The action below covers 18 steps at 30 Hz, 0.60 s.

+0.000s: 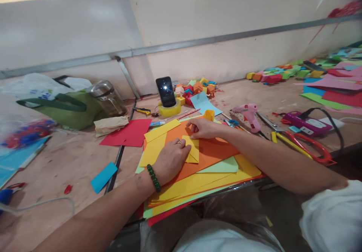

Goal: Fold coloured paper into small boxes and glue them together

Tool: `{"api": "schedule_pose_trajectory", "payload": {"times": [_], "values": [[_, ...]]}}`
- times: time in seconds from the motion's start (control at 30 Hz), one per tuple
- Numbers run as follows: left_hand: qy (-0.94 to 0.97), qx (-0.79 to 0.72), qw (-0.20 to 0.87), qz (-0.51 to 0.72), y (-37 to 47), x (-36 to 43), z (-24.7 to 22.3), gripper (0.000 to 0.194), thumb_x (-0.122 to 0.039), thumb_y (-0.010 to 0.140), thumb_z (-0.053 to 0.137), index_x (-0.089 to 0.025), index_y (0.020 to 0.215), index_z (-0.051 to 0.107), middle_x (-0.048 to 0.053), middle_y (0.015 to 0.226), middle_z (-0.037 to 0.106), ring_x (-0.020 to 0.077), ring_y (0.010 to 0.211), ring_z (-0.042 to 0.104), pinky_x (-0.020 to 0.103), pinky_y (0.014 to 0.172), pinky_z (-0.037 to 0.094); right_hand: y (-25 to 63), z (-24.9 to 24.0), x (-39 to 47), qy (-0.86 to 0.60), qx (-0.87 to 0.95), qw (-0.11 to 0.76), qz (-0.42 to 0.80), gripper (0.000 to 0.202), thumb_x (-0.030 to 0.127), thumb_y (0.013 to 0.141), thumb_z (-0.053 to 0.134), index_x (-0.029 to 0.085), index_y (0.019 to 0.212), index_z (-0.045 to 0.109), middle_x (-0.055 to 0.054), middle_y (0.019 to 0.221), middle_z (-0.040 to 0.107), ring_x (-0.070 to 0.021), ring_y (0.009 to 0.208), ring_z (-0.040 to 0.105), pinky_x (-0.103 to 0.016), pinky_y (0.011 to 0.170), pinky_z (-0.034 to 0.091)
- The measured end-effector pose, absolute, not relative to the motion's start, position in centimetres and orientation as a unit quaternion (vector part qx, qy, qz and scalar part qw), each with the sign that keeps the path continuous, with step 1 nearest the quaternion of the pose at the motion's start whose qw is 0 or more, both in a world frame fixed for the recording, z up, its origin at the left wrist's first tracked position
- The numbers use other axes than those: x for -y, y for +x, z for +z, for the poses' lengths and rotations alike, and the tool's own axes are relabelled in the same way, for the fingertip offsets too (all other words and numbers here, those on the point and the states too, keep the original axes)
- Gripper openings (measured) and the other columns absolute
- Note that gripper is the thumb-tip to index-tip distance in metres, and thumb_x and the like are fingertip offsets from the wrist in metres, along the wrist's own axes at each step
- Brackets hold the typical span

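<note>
- The small yellow paper [194, 154] is in the middle, on an orange sheet [210, 155]. It has fold lines. Its left side is hidden by the left hand [172, 157], so I can't tell its whole shape.
- The left hand comes in from 7 o'clock and lies on the paper's left side. Its fingers are bent and close together. I can't tell if they pinch. It has a ring [179, 142] and green beads [153, 178].
- The right hand [204, 128] comes from 4 o'clock, at the paper's top edge. Its thumb and first finger are bent close together. I can't tell if they hold the edge. The other fingers are hard to see.
- At 1 o'clock, just behind the right hand, is a yellow box [209, 114]. Its bottom is hidden.
- More sheets lie under the orange one. The arms hide bits of them.
- At 11 o'clock a phone [166, 91] leans up by the tape [169, 109]. Little paper boxes [198, 88] are heaped at 12 o'clock.
- At 2 o'clock is a pink glue gun [249, 115]. Part of its cord is hidden.
- Near 3 o'clock are scissors [299, 144].
- At 9 o'clock is a blue card [103, 177].
- At 10 o'clock are a bottle [109, 99] and a green bag [73, 110]. The clear plastic beside them is blurry and cut off.
</note>
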<state>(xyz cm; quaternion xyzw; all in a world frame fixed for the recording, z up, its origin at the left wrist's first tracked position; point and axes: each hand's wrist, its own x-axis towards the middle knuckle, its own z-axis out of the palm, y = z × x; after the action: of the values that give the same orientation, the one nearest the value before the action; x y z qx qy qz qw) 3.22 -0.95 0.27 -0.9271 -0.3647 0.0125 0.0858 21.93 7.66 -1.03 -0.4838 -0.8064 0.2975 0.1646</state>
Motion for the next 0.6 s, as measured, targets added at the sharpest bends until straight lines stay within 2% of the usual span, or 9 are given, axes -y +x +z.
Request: {"api": "schedule_pose_trajectory", "payload": {"times": [0.1,0.17,0.23,0.37,0.43,0.5,0.6], "values": [[-0.927,0.364,0.086,0.015,3.3,0.9,0.3,0.019,-0.013,0.092,0.043,-0.015,0.095,0.061,0.008,0.089,0.061,0.0219,0.082,0.054,0.034,0.074,0.046,22.0,-0.7,-7.6,-0.475,0.809,0.146,0.315,0.045,0.026,0.071,0.070,0.014,0.112,0.056,-0.003,0.083,0.062,-0.0151,0.073,0.058,-0.024,0.061,0.044],[-0.927,0.365,0.084,0.024,3.3,1.0,0.4,0.020,-0.012,0.092,0.042,-0.014,0.098,0.061,0.009,0.089,0.061,0.0219,0.082,0.054,0.034,0.074,0.047,21.9,-0.4,-7.3,-0.473,0.815,0.135,0.306,0.053,0.032,0.068,0.073,0.015,0.115,0.055,-0.003,0.085,0.062,-0.0163,0.075,0.058,-0.024,0.061,0.044],[-0.926,0.366,0.082,0.033,3.4,1.1,0.6,0.021,-0.011,0.092,0.041,-0.013,0.100,0.060,0.009,0.090,0.060,0.0222,0.084,0.053,0.034,0.075,0.047,21.7,-0.1,-7.1,-0.481,0.819,0.131,0.284,0.058,0.031,0.066,0.076,0.015,0.117,0.054,-0.003,0.086,0.062,-0.0162,0.075,0.058,-0.024,0.061,0.043],[-0.924,0.372,0.074,0.042,3.4,1.2,0.7,0.021,-0.012,0.092,0.041,-0.014,0.099,0.061,0.009,0.092,0.060,0.0225,0.086,0.053,0.034,0.077,0.048,21.6,-0.2,-7.5,-0.495,0.814,0.130,0.275,0.044,0.018,0.074,0.065,0.014,0.117,0.054,-0.002,0.082,0.063,-0.0147,0.073,0.058,-0.022,0.061,0.042],[-0.924,0.373,0.072,0.040,3.3,1.2,0.6,0.020,-0.012,0.092,0.042,-0.014,0.098,0.061,0.009,0.093,0.060,0.0226,0.086,0.053,0.034,0.077,0.048,21.8,-0.3,-7.8,-0.500,0.811,0.127,0.277,0.036,0.017,0.077,0.061,0.014,0.113,0.056,-0.002,0.080,0.064,-0.0149,0.072,0.059,-0.022,0.060,0.042],[-0.924,0.374,0.070,0.032,3.3,1.2,0.4,0.020,-0.012,0.092,0.042,-0.014,0.098,0.060,0.010,0.095,0.060,0.0225,0.087,0.053,0.034,0.077,0.048,21.8,-0.2,-7.8,-0.502,0.809,0.124,0.279,0.032,0.024,0.079,0.060,0.015,0.110,0.058,-0.003,0.081,0.065,-0.0158,0.073,0.060,-0.023,0.060,0.041],[-0.922,0.381,0.064,0.005,3.1,1.3,0.0,0.021,-0.011,0.091,0.042,-0.015,0.102,0.060,0.011,0.101,0.060,0.0229,0.090,0.053,0.035,0.077,0.049,21.3,0.2,-7.1,-0.519,0.810,0.108,0.250,0.049,0.042,0.075,0.068,0.015,0.114,0.056,-0.006,0.092,0.067,-0.0194,0.079,0.062,-0.025,0.062,0.043]]}}
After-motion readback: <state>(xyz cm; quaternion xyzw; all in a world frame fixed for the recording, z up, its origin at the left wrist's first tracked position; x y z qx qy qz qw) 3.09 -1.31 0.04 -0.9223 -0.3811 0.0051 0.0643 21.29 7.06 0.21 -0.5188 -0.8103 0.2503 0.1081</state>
